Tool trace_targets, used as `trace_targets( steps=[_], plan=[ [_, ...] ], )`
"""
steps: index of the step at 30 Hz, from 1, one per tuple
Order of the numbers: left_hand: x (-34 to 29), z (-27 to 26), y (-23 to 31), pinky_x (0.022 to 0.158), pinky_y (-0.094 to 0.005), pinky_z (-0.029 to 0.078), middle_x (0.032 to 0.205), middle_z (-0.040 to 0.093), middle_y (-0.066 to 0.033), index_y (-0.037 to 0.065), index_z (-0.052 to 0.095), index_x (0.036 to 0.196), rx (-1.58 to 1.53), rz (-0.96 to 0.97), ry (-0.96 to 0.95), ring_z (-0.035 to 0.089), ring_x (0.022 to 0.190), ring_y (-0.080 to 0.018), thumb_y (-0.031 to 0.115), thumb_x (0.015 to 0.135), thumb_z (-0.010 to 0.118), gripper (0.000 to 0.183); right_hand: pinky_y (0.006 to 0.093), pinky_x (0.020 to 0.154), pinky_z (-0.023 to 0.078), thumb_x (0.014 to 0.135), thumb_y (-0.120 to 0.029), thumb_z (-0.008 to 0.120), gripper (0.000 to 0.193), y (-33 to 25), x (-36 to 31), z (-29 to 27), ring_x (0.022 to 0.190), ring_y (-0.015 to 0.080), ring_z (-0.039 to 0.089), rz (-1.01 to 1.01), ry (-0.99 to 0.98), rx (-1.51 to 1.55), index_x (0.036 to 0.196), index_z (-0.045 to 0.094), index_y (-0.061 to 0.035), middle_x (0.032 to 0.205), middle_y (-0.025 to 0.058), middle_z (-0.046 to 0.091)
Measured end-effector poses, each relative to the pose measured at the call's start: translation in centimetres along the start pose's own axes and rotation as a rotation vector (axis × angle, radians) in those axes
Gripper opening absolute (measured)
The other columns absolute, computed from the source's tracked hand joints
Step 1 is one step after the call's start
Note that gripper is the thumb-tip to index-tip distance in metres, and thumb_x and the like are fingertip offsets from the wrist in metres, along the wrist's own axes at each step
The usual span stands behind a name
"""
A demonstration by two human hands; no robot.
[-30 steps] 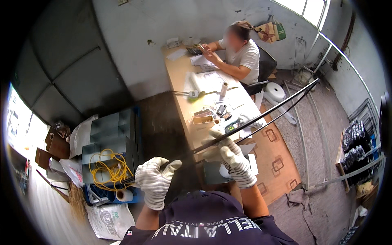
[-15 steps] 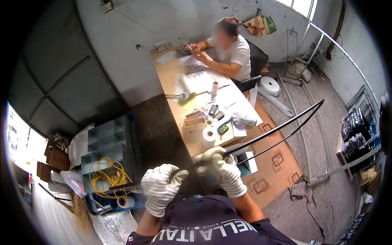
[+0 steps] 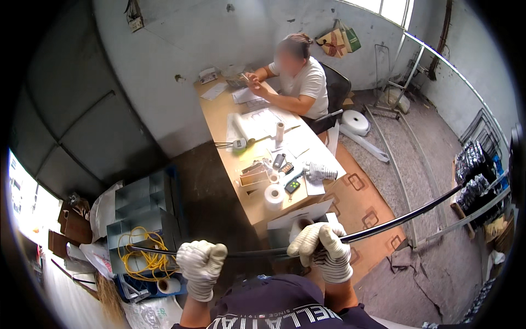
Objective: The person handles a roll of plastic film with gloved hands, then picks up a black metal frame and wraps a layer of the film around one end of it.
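Observation:
A long, thin, glossy black strip (image 3: 402,217) runs across in front of me in a shallow bow. Its left end reaches over the yellow cord (image 3: 143,257), and its right end rises toward the wrapped black bundles. My left hand (image 3: 200,266), in a white knit glove, is closed round the strip near its left end. My right hand (image 3: 323,249), gloved the same way, grips it further along, fingers curled over it. Between the hands the strip passes just beyond my dark shirt. The palms and the exact hold of the fingers are hidden.
Ahead stands a wooden table (image 3: 222,131) with a white roll (image 3: 274,196), tape measure (image 3: 239,145), remotes and papers. A person (image 3: 304,82) sits behind it. Grey metal bins (image 3: 142,192) stand left; wrapped black bundles (image 3: 474,162) and a metal frame (image 3: 482,98) stand right.
My hands have moved apart. The strip's right part, raised and doubled back before, has swung down and right into one nearly level bow. My fingers have closed more firmly on it.

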State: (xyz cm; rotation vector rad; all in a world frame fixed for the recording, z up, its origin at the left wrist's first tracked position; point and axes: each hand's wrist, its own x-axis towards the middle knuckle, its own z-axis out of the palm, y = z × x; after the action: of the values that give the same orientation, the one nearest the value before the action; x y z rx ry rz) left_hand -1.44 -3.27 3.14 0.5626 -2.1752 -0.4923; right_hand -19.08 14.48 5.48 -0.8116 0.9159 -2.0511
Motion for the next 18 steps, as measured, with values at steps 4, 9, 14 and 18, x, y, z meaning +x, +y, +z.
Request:
trace_targets(
  steps=[4, 9, 14, 18],
  plan=[
    [-0.5, 0.8, -0.8, 0.048, -0.0345, 0.029, 0.046, 0.037, -0.0069, 0.008, 0.041, 0.05, -0.038, -0.032, 0.04, 0.038, 0.043, -0.0238, 0.032, 0.084, 0.059, 0.045, 0.0198, 0.045, 0.041, 0.091, -0.037, 0.045, 0.043, -0.2, 0.1, 0.7, 0.048, 0.0089, 0.051, 0.163, 0.073, -0.076, 0.069, 0.058, -0.0017, 0.075, 0.0113, 0.064],
    [-0.3, 1.0, 0.6, 0.048, -0.0335, 0.031, 0.049, 0.04, -0.0065, 0.009, 0.045, 0.053, -0.06, 0.038, 0.021, 0.041, 0.046, -0.0231, 0.028, 0.084, 0.059, 0.039, 0.0187, 0.046, 0.039, 0.093, -0.04, 0.042, 0.046, 0.0, 0.4, 1.1, 0.048, 0.0077, 0.049, 0.149, 0.038, -0.092, 0.068, 0.056, -0.0037, 0.069, 0.0095, 0.062],
    [-0.1, 1.1, 2.3, 0.05, -0.0317, 0.034, 0.055, 0.05, -0.0039, 0.013, 0.055, 0.061, -0.086, 0.069, -0.163, 0.047, 0.049, -0.0207, 0.027, 0.078, 0.065, 0.025, 0.0183, 0.044, 0.033, 0.093, -0.039, 0.041, 0.045, 1.0, 0.2, 1.7, 0.046, 0.0053, 0.042, 0.162, -0.032, -0.148, 0.065, 0.052, -0.0059, 0.063, 0.0049, 0.057],
    [-0.2, 1.3, 3.7, 0.061, -0.032, 0.038, 0.066, 0.057, -0.0021, 0.013, 0.063, 0.079, -0.095, 0.157, -0.2, 0.053, 0.061, -0.0206, 0.037, 0.075, 0.067, 0.025, 0.0182, 0.045, 0.032, 0.093, -0.039, 0.042, 0.045, 1.1, 0.0, 2.6, 0.048, 0.0045, 0.041, 0.174, -0.044, -0.161, 0.066, 0.054, -0.0059, 0.059, 0.0007, 0.053]
  ],
)
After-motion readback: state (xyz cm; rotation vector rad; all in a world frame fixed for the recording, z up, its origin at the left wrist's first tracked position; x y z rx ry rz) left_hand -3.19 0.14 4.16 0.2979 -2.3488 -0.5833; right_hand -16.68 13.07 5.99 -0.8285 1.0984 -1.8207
